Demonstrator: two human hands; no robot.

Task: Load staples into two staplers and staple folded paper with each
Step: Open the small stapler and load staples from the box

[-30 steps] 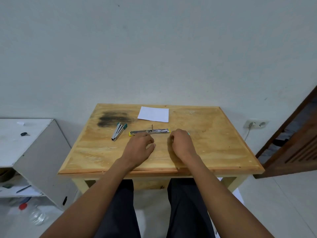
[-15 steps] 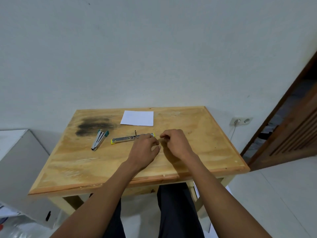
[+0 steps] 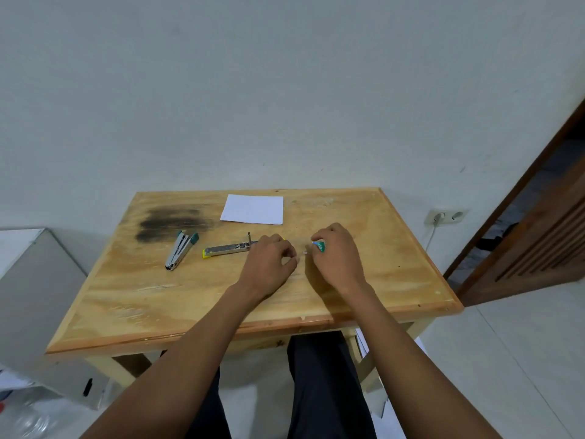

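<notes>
On the wooden table [image 3: 395, 248] a yellow-tipped stapler [image 3: 226, 249] lies opened out flat, its right end hidden behind my left hand [image 3: 271, 262]. A teal-ended stapler [image 3: 181, 248] lies further left. Folded white paper [image 3: 253, 209] rests near the far edge. My right hand [image 3: 337, 255] is closed on a small teal staple box [image 3: 319, 246]. A tiny white piece, seemingly staples [image 3: 305, 252], shows between the two hands. My left hand's fingers are curled with thumb and forefinger pinched; what they hold is too small to tell.
A dark scorch stain [image 3: 172, 221] marks the table's far left. A white cabinet [image 3: 34, 280] stands to the left, a wall socket [image 3: 446, 216] and a wooden door [image 3: 538, 236] to the right. My legs are under the table's near edge.
My hands have drawn slightly apart, and the teal box now shows in my right hand. The view has swung back and forth; staplers and paper lie where they were.
</notes>
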